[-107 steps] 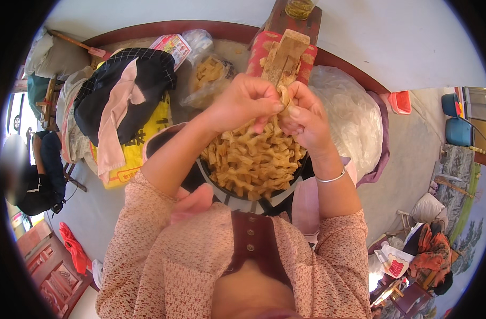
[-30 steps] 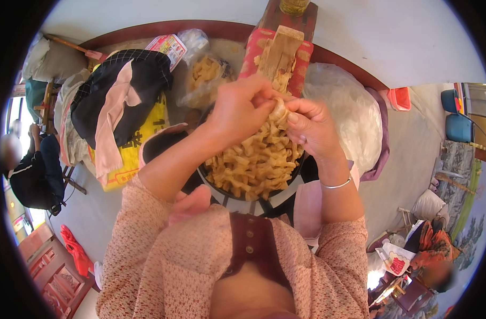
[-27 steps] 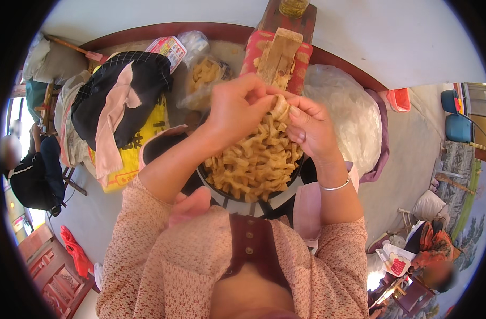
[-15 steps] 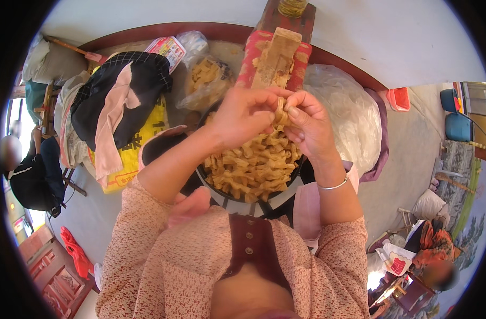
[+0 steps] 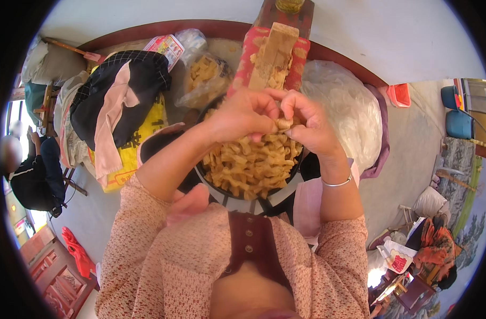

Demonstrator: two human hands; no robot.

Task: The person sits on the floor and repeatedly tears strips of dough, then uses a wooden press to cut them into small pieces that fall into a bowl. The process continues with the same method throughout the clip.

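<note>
A dark round bowl (image 5: pixel 237 195) in front of me is heaped with several tan twisted dough pieces (image 5: pixel 251 165). Above the heap, my left hand (image 5: pixel 243 114) and my right hand (image 5: pixel 307 125) meet, both pinching one small pale dough piece (image 5: pixel 283 123) between the fingertips. A silver bangle (image 5: pixel 337 183) circles my right wrist. Beyond my hands stands a stack of flat dough strips (image 5: pixel 274 53) on a red cloth (image 5: pixel 248 53).
A clear plastic bag of twisted pieces (image 5: pixel 203 80) lies at the upper left, beside a pile of dark and pink clothes (image 5: pixel 115 101) on a yellow sack (image 5: pixel 127 154). A large translucent plastic bag (image 5: pixel 341 114) sits to the right. A seated person (image 5: pixel 33 170) is at far left.
My hands have stayed above the bowl, fingers working the small piece; they shifted slightly up and toward the middle. The heap in the bowl looks the same.
</note>
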